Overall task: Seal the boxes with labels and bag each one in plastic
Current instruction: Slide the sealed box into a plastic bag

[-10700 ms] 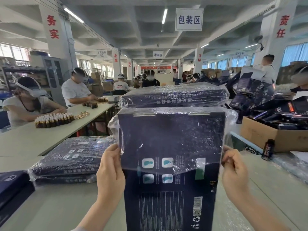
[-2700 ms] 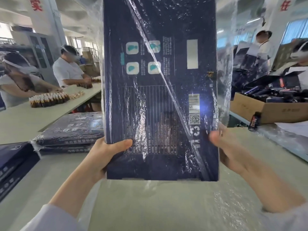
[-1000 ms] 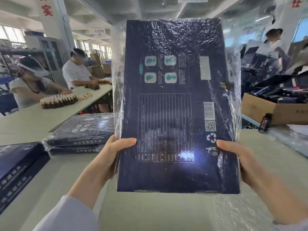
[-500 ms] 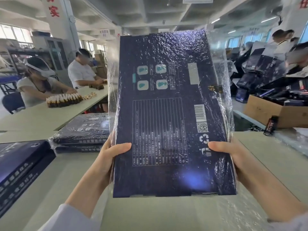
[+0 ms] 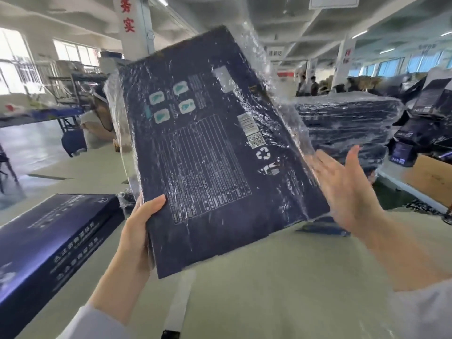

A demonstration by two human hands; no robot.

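While the left hand (image 5: 139,231) grips the lower left corner of the box (image 5: 208,155), thumb curled onto the printed face and fingers hidden behind it, the right hand (image 5: 342,189) is flat and spread, fingers straight, its palm turned toward the box's right edge with the fingertips at the film there; whether the palm itself presses the box I cannot tell. The box is dark navy, held up in the air above the table (image 5: 281,289), its printed back facing the camera and its top leaning to the left; a clear plastic bag (image 5: 286,113) wraps it, crinkled and shining, standing loose off the top and right side. Just left of the left hand a second box (image 5: 49,241) lies flat on the table, without plastic; a pale strip (image 5: 178,297) lies on the table below the held box. Behind the right hand stands a stack of bagged boxes (image 5: 347,123); further right is a brown carton (image 5: 430,179). Far left, a seated person (image 5: 95,123) is partly hidden by the held box.
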